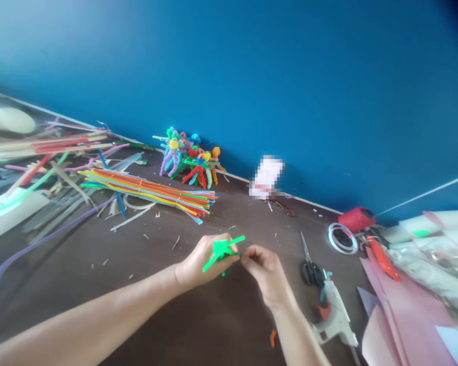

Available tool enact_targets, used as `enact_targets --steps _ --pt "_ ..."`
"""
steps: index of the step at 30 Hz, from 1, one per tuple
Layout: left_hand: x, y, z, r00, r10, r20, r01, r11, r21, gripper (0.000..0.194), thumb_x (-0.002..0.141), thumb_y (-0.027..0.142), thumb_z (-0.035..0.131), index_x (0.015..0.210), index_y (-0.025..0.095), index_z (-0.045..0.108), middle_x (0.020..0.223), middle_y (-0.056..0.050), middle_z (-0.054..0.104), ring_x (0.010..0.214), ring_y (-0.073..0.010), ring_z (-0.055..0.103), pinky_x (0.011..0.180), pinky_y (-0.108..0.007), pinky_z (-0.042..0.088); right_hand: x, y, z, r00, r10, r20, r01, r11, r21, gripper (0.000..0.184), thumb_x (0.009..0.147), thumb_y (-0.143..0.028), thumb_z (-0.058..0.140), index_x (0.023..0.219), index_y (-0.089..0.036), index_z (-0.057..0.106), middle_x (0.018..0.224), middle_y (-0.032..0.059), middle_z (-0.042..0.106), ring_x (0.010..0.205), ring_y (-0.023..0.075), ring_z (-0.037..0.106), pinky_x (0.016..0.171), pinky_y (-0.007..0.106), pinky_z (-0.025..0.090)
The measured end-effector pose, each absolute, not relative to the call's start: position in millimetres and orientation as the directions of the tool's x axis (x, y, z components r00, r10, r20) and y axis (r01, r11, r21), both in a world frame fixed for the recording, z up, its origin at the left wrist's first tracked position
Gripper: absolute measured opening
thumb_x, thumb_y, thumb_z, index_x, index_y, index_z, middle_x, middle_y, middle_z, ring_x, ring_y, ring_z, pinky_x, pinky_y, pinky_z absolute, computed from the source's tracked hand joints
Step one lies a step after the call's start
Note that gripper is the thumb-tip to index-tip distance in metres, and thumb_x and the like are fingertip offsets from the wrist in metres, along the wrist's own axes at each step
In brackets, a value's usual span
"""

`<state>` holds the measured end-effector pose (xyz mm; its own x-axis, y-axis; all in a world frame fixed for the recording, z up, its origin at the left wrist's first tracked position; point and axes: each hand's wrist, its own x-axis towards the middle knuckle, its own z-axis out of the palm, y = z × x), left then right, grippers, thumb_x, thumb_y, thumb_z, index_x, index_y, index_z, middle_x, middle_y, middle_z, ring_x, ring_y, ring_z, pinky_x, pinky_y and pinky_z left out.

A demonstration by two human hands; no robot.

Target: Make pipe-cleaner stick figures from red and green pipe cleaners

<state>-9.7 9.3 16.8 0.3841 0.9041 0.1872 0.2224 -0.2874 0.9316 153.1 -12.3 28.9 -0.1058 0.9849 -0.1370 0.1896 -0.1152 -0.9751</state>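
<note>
My left hand [205,259] grips a bright green pipe cleaner shape [221,250], twisted at the middle with its ends sticking out. My right hand [262,269] pinches the same green piece at its right side, and the fingers hide the point of contact. Both forearms reach in from the bottom over a dark brown table [213,315]. Nearest to my right hand, a pair of black-handled scissors [311,272] and a white hot glue gun [334,317] lie on the table.
A bundle of multicoloured pipe cleaners [148,193] and several pipe cleaner figures [189,160] stand towards the blue wall [252,76]. Loose strips [49,173] pile up at left. Pink sheets [404,310], a red spool [356,218] and a white coil [342,238] lie at right.
</note>
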Motion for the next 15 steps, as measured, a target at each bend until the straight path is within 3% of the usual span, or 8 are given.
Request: enact_targets --steps 3,6,11,15 --pt "-10 7 18 0.41 0.879 0.243 0.226 -0.356 0.907 0.01 0.072 0.025 0.055 0.067 0.017 0.059 0.062 -0.002 0.054 0.056 -0.0122 0.05 0.057 -0.023 0.037 154 -12 28 -0.176 0.961 -0.214 0.031 -0.212 -0.977 0.013 0.067 -0.022 0.059 0.058 -0.015 0.052 0.051 -0.005 0.046 0.051 0.0081 0.039 0.05 0.02 0.029" --pt "-7 10 17 0.367 0.914 0.172 0.176 -0.25 0.952 0.008 0.07 0.025 0.057 0.068 0.017 0.058 0.062 -0.001 0.053 0.056 -0.0114 0.048 0.056 -0.022 0.037 153 -13 29 -0.164 0.963 -0.213 -0.007 -0.217 -0.976 0.011 0.066 -0.022 0.059 0.059 -0.015 0.053 0.053 -0.0037 0.049 0.054 0.0087 0.041 0.054 0.021 0.032" --pt "-1 17 14 0.339 0.94 -0.04 -0.049 0.06 0.997 0.012 0.067 0.026 0.061 0.066 0.016 0.054 0.054 0.004 0.047 0.053 -0.0097 0.044 0.053 -0.021 0.036 152 -14 32 -0.096 0.978 -0.185 0.121 -0.173 -0.978 0.012 0.067 -0.026 0.059 0.069 -0.015 0.057 0.058 -0.0034 0.051 0.055 0.0089 0.042 0.053 0.02 0.034" --pt "0 18 11 0.345 0.933 -0.099 -0.096 0.14 0.985 0.015 0.065 0.026 0.063 0.067 0.014 0.054 0.053 0.005 0.047 0.052 -0.0085 0.042 0.053 -0.021 0.035 150 -14 34 -0.066 0.99 -0.126 0.304 -0.101 -0.947 0.009 0.068 -0.024 0.056 0.068 -0.015 0.056 0.06 -0.0026 0.054 0.056 0.0099 0.046 0.054 0.02 0.036"
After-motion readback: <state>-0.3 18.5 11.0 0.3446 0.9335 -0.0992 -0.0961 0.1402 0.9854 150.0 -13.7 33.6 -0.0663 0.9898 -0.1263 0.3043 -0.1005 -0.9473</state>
